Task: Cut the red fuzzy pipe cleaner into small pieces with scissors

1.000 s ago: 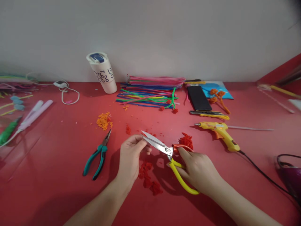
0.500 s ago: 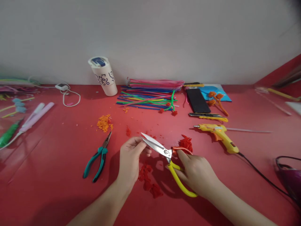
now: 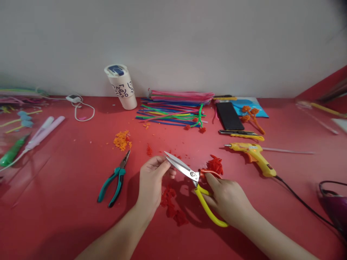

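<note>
My right hand (image 3: 230, 200) grips a pair of scissors (image 3: 183, 168) with one red and one yellow handle. The blades point left and lie nearly together, their tips just over the fingers of my left hand (image 3: 153, 180). Thumb and fingers of that hand are pinched together; whatever sits between them is hidden or too small to name. Under my hands several red fuzzy pieces (image 3: 170, 207) lie on the red table. A pile of red pieces (image 3: 215, 164) rests beyond the scissors' red handle, and small red clippings (image 3: 149, 150) are scattered past the blade tips.
Teal pliers (image 3: 115, 180) and orange clippings (image 3: 121, 140) lie left. Pipe cleaners (image 3: 173, 110) and a white tumbler (image 3: 121, 86) are at the back. To the right are a phone (image 3: 230, 116), a utility knife (image 3: 241, 133) and a yellow glue gun (image 3: 252, 155) with its cord.
The scissor blades have closed slightly at their tips. Both hands keep almost the same place, and the whole view has shifted a little.
</note>
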Demonstrator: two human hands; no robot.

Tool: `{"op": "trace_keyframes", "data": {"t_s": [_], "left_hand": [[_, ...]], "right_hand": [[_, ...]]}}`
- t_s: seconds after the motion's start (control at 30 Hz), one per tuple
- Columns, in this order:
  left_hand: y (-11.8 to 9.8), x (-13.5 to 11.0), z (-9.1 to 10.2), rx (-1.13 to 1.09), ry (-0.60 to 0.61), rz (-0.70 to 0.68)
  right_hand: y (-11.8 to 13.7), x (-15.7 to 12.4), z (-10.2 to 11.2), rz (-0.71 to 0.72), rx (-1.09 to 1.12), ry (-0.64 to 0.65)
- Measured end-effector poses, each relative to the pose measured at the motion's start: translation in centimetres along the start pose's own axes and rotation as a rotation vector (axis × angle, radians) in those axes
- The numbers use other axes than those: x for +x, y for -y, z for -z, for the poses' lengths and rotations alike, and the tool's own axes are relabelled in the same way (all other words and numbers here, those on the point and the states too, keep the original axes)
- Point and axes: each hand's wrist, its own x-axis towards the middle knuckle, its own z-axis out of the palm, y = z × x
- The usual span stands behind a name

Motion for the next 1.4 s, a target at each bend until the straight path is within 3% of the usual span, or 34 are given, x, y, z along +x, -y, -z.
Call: {"op": "trace_keyframes", "data": {"t_s": [0.3,0.6,0.8,1.17,1.3,1.4], "left_hand": [[0.2,0.1,0.2,0.002,-0.007,-0.029],[0.3,0.1,-0.1,-0.074,0.056,0.018],[0.4,0.1,0.0,-0.085,0.104,0.026],[0.4,0.4,0.2,-0.123,0.124,-0.022],[0.4,0.3,0.2,-0.11,0.151,0.021],[0.6,0.0,0.1,-0.033,0.268,0.166]], "right_hand": [[-0.1,0.0,-0.1,-0.02,-0.041,-0.046],[-0.4,0.8,1.5,-0.243,0.087,0.226],[-0.2,0.8,1.3,-0.202,0.099,0.294],[-0.2,0.4,0.5,-0.151,0.093,0.245],[0.0,0.7,0.8,-0.235,0.269,0.261],[0.2,0.9,1.0,-0.384,0.615,0.251]]}}
